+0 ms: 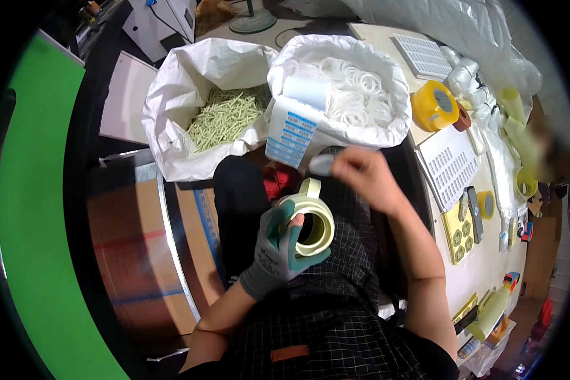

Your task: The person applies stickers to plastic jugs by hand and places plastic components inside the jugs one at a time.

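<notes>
My left hand (pixel 273 253), in a grey and green glove, is wrapped round a pale yellow-green hollow plastic part (pixel 323 218). The part is round with a wide open mouth, and a loop or tab sticks up at its far side. My bare right hand (pixel 363 174) is above my lap, to the right of and beyond the part, with curled fingers smeared by motion. At its fingertips shows a blurred whitish translucent piece (pixel 321 165); its exact shape cannot be made out. The two hands are apart.
Ahead stand a white sack (pixel 164 120) of pale green thin pieces (pixel 228 117) and a white sack (pixel 392 126) of translucent rings (pixel 361 82). A sticker sheet (pixel 291 133) hangs over the latter. The right-hand table (pixel 475 272) bears tape rolls (pixel 434 106) and label sheets (pixel 446 166). Cardboard (pixel 133 247) lies left.
</notes>
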Demonstrator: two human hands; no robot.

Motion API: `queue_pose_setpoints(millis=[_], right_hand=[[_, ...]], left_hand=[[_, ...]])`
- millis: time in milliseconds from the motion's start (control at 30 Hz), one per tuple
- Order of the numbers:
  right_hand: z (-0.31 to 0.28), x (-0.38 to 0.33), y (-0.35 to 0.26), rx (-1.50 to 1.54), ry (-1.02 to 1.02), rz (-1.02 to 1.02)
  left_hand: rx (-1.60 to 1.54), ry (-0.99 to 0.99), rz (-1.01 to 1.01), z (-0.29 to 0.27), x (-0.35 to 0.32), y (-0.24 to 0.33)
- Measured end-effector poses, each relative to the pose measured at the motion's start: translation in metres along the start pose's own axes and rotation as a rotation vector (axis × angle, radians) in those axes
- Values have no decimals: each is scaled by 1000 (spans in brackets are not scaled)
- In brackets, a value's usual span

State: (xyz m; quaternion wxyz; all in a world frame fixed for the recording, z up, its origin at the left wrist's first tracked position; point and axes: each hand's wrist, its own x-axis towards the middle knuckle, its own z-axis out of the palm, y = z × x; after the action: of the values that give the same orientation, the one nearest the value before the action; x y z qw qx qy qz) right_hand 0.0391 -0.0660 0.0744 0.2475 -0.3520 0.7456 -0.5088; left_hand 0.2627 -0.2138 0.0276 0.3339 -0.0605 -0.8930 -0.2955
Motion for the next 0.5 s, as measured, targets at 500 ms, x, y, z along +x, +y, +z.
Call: queue_pose_setpoints(millis=[500], right_hand=[[47,-62,-27,-659,-204,-604]], left_hand=[[261,-292,32,-20,13,-20]])
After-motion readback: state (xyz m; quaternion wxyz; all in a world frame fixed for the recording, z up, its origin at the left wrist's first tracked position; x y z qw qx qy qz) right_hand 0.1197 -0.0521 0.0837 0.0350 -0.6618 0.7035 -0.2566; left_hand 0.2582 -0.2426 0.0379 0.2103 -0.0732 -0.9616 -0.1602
